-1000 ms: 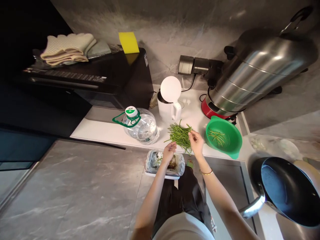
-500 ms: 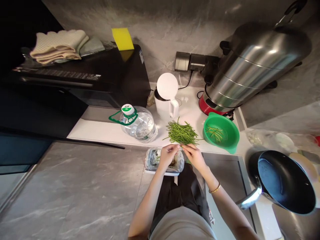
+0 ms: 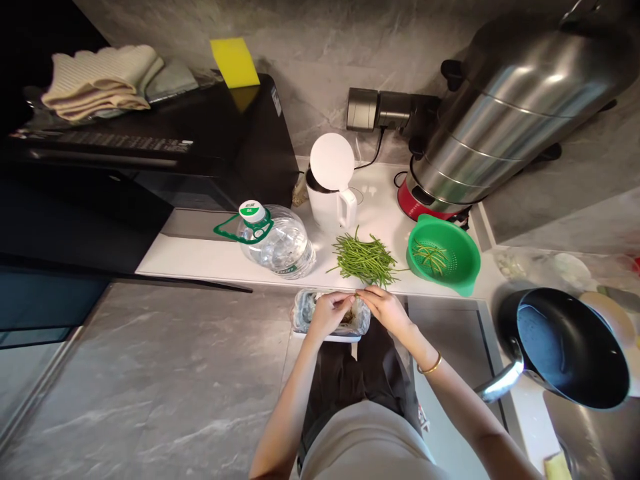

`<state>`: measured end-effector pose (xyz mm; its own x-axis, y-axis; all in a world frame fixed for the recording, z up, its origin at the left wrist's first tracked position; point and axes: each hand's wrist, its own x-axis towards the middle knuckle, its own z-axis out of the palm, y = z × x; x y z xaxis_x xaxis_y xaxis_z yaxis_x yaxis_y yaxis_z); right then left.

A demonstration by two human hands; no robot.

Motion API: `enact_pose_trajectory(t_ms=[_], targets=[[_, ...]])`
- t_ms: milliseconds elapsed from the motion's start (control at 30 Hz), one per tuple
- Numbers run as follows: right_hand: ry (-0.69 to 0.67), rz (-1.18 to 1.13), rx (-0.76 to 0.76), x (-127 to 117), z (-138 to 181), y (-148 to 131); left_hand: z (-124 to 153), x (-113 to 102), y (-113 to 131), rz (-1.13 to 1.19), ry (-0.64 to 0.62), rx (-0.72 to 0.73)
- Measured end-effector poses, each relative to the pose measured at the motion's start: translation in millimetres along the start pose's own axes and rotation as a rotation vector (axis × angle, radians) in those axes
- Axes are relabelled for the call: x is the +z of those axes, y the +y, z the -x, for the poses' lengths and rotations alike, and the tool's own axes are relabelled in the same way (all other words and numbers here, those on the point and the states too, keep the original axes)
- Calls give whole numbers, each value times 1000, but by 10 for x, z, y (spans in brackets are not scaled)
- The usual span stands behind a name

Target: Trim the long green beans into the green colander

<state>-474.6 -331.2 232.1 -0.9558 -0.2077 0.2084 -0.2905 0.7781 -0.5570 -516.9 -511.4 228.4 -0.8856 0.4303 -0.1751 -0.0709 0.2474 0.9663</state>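
My left hand and my right hand meet fingertip to fingertip above a lined bin, both closed in a pinch. A small bit of green stem shows between the fingertips, though most of it is hidden. Just beyond the hands, a pile of thin green vegetable stems lies on the white counter. To its right stands a green colander with a few more stems inside. Some scraps lie in the bin, partly covered by my left hand.
Left of the pile stands a large water bottle; behind is a white kettle with its lid up. A tall steel steamer is at the back right, a black wok at the right. A black oven-like appliance sits left.
Both hands have shifted slightly left and stay pinched together over the bin. The camera view has tilted a little, moving the background slightly upward.
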Motion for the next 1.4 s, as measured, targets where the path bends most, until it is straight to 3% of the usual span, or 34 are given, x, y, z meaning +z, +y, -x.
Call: enact_pose_trajectory(t_ms=[200,400,667,767,900,1133,1267,1400], targets=[[-61,88,-22,-50,12,-47,68,-13,66,-40,49,-16],[-127,177,-71,-86,43,-61,126,-19,104,2,-3,-78],[-221,276,-106,-70,40,-143,197,72,139,-408,111,-33],[-202,260,-142,-58,56,-151,182,105,59,-316,80,-78],[-160,184,-136,-46,102,-116,141,138,-43,6,41,-172],[28,-205,4,-38,134,-116,107,162,-17,331,8,-197],[72,-333,128,-37,134,-172,106,147,-2,312,-27,-172],[2,-237,138,-41,134,-156,110,119,17,112,87,-132]])
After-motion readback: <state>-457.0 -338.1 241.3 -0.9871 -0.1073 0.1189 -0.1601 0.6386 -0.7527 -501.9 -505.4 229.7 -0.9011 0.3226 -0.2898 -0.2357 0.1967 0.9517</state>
